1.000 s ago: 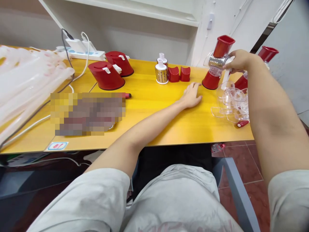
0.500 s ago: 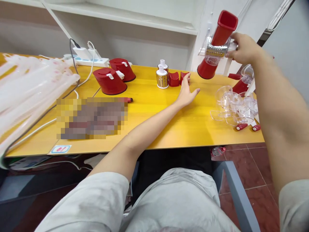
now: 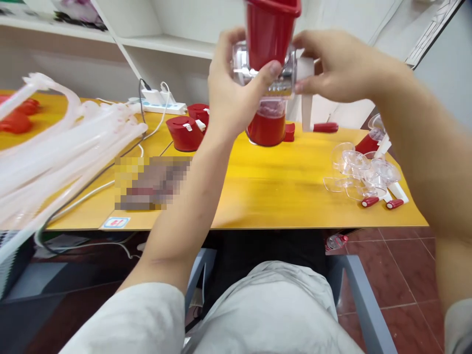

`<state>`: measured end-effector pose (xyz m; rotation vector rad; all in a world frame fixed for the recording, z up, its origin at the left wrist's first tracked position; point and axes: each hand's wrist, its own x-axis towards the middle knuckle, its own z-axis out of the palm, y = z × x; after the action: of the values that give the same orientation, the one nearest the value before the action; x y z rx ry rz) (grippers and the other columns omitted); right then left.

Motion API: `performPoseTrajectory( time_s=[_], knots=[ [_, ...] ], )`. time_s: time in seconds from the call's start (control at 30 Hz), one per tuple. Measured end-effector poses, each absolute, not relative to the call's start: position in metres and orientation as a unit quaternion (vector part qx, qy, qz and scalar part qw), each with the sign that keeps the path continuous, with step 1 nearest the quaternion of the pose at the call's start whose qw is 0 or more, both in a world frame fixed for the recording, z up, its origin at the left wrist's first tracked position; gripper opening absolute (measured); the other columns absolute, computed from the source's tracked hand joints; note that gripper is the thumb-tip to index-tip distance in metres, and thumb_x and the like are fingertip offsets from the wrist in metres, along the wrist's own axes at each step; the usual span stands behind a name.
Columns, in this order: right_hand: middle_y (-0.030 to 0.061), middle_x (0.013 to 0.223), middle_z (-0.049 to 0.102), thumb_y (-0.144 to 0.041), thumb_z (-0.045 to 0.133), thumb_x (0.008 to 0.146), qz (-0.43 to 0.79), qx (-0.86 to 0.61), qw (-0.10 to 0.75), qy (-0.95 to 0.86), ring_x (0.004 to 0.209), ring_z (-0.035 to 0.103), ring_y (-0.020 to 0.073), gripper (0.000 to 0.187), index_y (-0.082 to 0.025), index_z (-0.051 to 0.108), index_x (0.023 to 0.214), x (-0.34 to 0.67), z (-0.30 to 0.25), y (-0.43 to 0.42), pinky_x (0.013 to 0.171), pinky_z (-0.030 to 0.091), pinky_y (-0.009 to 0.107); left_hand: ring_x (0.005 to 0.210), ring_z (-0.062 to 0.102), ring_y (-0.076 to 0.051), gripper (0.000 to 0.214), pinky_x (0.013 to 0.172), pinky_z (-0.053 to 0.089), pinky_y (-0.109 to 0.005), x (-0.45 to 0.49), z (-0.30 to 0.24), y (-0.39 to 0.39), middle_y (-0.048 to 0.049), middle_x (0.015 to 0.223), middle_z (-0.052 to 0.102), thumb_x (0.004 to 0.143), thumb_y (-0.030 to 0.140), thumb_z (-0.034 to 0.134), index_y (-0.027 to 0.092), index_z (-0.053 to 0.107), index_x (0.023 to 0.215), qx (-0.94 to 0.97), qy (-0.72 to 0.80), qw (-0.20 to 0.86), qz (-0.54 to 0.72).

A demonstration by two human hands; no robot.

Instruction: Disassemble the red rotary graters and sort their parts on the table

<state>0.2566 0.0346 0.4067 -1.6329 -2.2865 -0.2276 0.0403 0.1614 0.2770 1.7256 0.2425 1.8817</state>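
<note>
A rotary drum grater point(image 3: 272, 37) with a red hopper, clear body, metal drum and red base is held upright above the table. My left hand point(image 3: 236, 91) wraps round the clear body from the left, thumb across the front below the hopper. On the grater's right side, my right hand point(image 3: 332, 66) grips the white hub of the crank point(image 3: 307, 105), fingers bent round it. The crank arm hangs down and ends in a red knob point(image 3: 326, 128). A small red block point(image 3: 289, 132) shows on the table behind the base. My left hand partly covers the drum.
Two red grater bases point(image 3: 184, 135) stand left of centre on the yellow table point(image 3: 273, 201). Clear plastic parts point(image 3: 357, 164) and cranks with red knobs point(image 3: 370, 201) lie at the right. Long plastic bags point(image 3: 77, 147), cables and a power strip point(image 3: 179, 106) occupy the left.
The grater has moved left and closer to me in my right hand. My left hand has risen from beside the small red blocks and taken hold of its body.
</note>
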Motion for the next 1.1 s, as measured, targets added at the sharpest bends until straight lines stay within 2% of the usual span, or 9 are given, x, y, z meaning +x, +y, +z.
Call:
performPoseTrajectory(
  time_s=[0.1, 0.17, 0.3, 0.5, 0.67, 0.73, 0.87, 1.0, 1.1],
  knots=[
    [0.0093, 0.133, 0.093, -0.022, 0.099, 0.111, -0.059, -0.572, 0.156, -0.803, 0.111, 0.08, 0.027, 0.04, -0.018, 0.091, 0.15, 0.235, 0.388, 0.019, 0.095, 0.056, 0.039, 0.116, 0.087, -0.033, 0.066, 0.108, 0.078, -0.053, 0.014, 0.254, 0.169, -0.0019, 0.128, 0.095, 0.092, 0.091, 0.112, 0.039, 0.091, 0.126, 0.684, 0.063, 0.28, 0.67],
    [0.0075, 0.113, 0.091, -0.027, 0.1, 0.109, -0.036, -0.555, 0.189, -0.809, 0.097, 0.079, 0.0278, 0.021, -0.02, 0.091, 0.127, 0.229, 0.366, 0.009, 0.09, 0.059, 0.041, 0.116, 0.087, -0.036, 0.082, 0.11, 0.076, -0.056, 0.01, 0.23, 0.183, -0.007, 0.118, 0.092, 0.086, 0.102, 0.108, 0.031, 0.091, 0.122, 0.679, 0.077, 0.315, 0.659],
    [0.0076, 0.096, 0.086, -0.034, 0.096, 0.108, -0.004, -0.576, 0.241, -0.781, 0.093, 0.081, 0.0318, 0.019, -0.021, 0.086, 0.118, 0.227, 0.313, -0.014, 0.09, 0.063, 0.044, 0.12, 0.091, -0.042, 0.107, 0.108, 0.075, -0.053, 0.029, 0.183, 0.204, -0.0126, 0.111, 0.089, 0.08, 0.118, 0.096, 0.019, 0.089, 0.119, 0.69, 0.076, 0.38, 0.611],
    [0.012, 0.105, 0.091, -0.04, 0.092, 0.11, 0.011, -0.64, 0.283, -0.714, 0.095, 0.085, 0.0372, 0.035, -0.02, 0.086, 0.139, 0.231, 0.253, -0.038, 0.093, 0.068, 0.051, 0.12, 0.089, -0.038, 0.106, 0.107, 0.073, -0.044, 0.064, 0.142, 0.2, -0.0168, 0.12, 0.093, 0.072, 0.116, 0.102, 0.019, 0.089, 0.112, 0.684, 0.065, 0.438, 0.58],
    [0.0184, 0.161, 0.089, -0.039, 0.096, 0.106, 0.062, -0.598, 0.424, -0.678, 0.147, 0.082, 0.0468, 0.059, -0.026, 0.082, 0.162, 0.238, 0.212, -0.038, 0.133, 0.064, 0.07, 0.117, 0.087, -0.036, 0.112, 0.104, 0.069, -0.042, 0.075, 0.133, 0.187, -0.0165, 0.122, 0.092, 0.064, 0.119, 0.103, 0.019, 0.09, 0.116, 0.634, 0.107, 0.473, 0.602],
    [0.0174, 0.163, 0.088, -0.042, 0.106, 0.1, 0.133, -0.569, 0.507, -0.634, 0.15, 0.081, 0.0467, 0.07, -0.03, 0.081, 0.164, 0.24, 0.194, -0.035, 0.135, 0.064, 0.071, 0.119, 0.087, -0.036, 0.113, 0.105, 0.068, -0.041, 0.078, 0.132, 0.181, -0.0161, 0.122, 0.09, 0.063, 0.12, 0.103, 0.021, 0.088, 0.116, 0.608, 0.122, 0.486, 0.615],
    [0.007, 0.122, 0.092, -0.055, 0.117, 0.094, 0.337, -0.514, 0.589, -0.525, 0.111, 0.09, 0.0338, 0.083, -0.033, 0.069, 0.158, 0.244, 0.166, -0.03, 0.105, 0.077, 0.054, 0.104, 0.081, -0.027, 0.11, 0.094, 0.065, -0.035, 0.081, 0.133, 0.172, -0.0094, 0.11, 0.085, 0.054, 0.116, 0.109, 0.025, 0.079, 0.108, 0.566, 0.136, 0.493, 0.646],
    [0.0004, 0.11, 0.091, -0.074, 0.124, 0.081, 0.454, -0.458, 0.618, -0.45, 0.087, 0.089, 0.0234, 0.091, -0.032, 0.063, 0.135, 0.242, 0.147, -0.023, 0.083, 0.078, 0.04, 0.073, 0.054, -0.017, 0.107, 0.067, 0.046, -0.031, 0.079, 0.132, 0.167, 0.0007, 0.077, 0.064, 0.051, 0.119, 0.107, 0.025, 0.067, 0.081, 0.565, 0.164, 0.485, 0.647],
    [-0.0037, 0.096, 0.085, -0.093, 0.118, 0.076, 0.489, -0.427, 0.627, -0.431, 0.071, 0.085, 0.0198, 0.094, -0.03, 0.069, 0.126, 0.239, 0.134, -0.017, 0.07, 0.075, 0.035, 0.065, 0.045, -0.013, 0.111, 0.062, 0.036, -0.029, 0.076, 0.131, 0.167, 0.0018, 0.068, 0.056, 0.046, 0.123, 0.104, 0.025, 0.058, 0.069, 0.576, 0.182, 0.502, 0.619]
  ],
)
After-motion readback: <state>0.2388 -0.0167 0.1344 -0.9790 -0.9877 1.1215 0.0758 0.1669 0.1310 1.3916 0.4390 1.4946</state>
